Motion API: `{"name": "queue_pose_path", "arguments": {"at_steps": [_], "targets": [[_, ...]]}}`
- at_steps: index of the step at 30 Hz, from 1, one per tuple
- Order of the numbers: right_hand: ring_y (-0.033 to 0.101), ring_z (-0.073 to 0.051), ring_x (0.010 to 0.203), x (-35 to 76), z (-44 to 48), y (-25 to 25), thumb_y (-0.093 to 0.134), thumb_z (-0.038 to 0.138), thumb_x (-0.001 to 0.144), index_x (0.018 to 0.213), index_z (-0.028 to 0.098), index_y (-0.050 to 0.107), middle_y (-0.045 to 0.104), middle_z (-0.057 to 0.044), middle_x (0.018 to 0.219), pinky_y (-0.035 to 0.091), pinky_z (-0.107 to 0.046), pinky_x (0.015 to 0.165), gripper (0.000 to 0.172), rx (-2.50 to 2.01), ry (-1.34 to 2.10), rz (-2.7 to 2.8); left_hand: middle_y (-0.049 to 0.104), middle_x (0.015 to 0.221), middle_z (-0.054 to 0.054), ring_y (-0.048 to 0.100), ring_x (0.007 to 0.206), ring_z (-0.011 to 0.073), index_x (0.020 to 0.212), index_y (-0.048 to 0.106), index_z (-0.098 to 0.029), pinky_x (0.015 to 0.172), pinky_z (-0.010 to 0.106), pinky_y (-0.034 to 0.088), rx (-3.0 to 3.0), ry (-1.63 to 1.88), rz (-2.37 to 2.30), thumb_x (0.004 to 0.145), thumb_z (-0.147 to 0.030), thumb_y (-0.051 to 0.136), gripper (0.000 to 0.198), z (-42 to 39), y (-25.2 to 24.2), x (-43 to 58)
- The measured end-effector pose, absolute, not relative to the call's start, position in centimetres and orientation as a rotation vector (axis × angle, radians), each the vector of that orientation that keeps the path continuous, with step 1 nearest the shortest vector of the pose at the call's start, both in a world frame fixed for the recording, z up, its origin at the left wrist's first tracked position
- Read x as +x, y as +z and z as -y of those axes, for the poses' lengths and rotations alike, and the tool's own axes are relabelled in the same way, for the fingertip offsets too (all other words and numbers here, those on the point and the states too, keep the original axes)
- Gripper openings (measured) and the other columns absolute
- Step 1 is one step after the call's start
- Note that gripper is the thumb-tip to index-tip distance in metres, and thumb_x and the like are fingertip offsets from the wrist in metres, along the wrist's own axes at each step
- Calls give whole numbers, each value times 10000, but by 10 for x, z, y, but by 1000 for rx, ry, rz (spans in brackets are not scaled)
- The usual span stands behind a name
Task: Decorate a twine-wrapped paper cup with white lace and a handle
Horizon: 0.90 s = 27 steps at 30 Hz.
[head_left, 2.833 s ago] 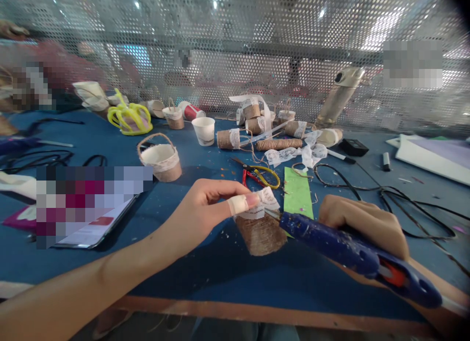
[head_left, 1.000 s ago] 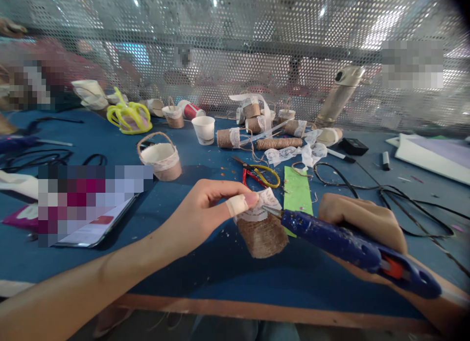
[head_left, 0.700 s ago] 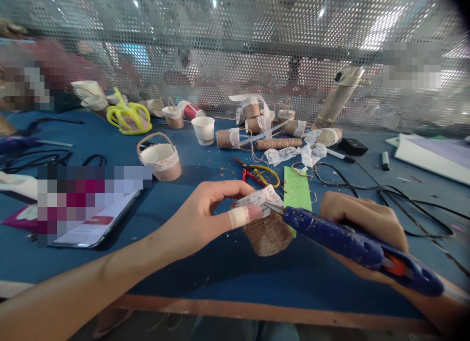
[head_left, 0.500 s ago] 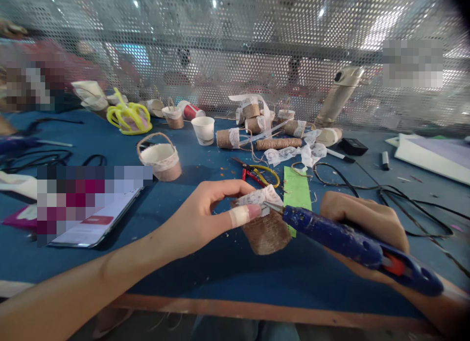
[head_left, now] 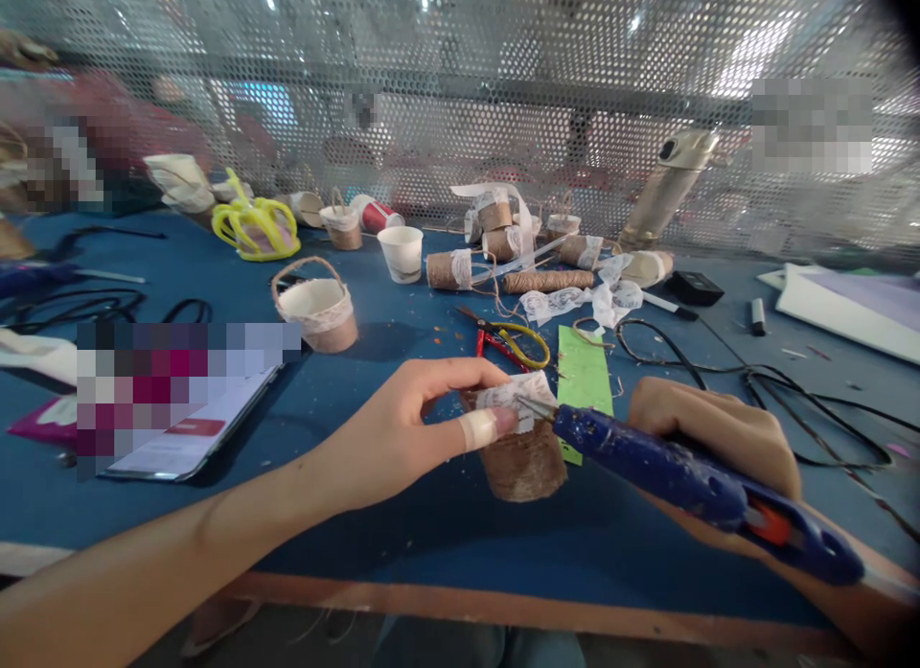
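Note:
My left hand (head_left: pixel 424 414) grips a twine-wrapped cup (head_left: pixel 528 467) by its rim, the thumb, banded with a pale strip, pressing on a white lace strip (head_left: pixel 514 392) around it. The cup is tilted. In my right hand (head_left: pixel 719 428) is a blue glue gun (head_left: pixel 654 467) with an orange trigger, my fingers closed round its grip. Its metal nozzle points left and meets the lace beside my left thumb. Behind the cup lie scissors (head_left: pixel 517 347) with red and yellow handles and a green strip (head_left: pixel 584 376).
A small handled basket (head_left: pixel 331 333) and a phone (head_left: pixel 194 438) are on the left. Farther back stand a white paper cup (head_left: pixel 401 256), a yellow crown-shaped piece (head_left: pixel 255 232), a twine roll (head_left: pixel 548 282) and loose lace (head_left: pixel 557 307). A black cable (head_left: pixel 812 400) runs along the right.
The held cup has turned slightly more upright, and the left thumb has shifted a little to the right. The glue gun's nozzle stays at the lace.

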State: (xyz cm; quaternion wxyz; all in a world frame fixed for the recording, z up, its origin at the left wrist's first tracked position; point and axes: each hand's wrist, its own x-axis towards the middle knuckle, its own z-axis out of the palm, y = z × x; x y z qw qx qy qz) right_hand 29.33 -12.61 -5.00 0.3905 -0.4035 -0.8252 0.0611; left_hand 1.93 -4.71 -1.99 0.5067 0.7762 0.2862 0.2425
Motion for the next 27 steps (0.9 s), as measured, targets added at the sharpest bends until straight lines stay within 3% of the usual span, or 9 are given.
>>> {"name": "queue_pose_path", "arguments": {"at_steps": [14, 27], "targets": [[459, -131, 557, 296, 126, -48, 632, 111, 804, 779, 244, 442, 467, 26, 678, 354, -262, 510, 233, -1001, 200, 2050, 716, 854, 11, 620, 776, 165, 916, 744, -182, 694, 229, 483, 1869, 596, -666, 925, -314, 664, 154, 47, -17, 20], [461, -119, 518, 296, 126, -44, 656, 161, 774, 736, 239, 470, 502, 37, 630, 339, -260, 463, 205, -1006, 316, 1998, 694, 858, 7, 616, 790, 155, 877, 693, -159, 752, 243, 481, 2037, 662, -526, 928, -199, 643, 82, 44, -20, 18]]}}
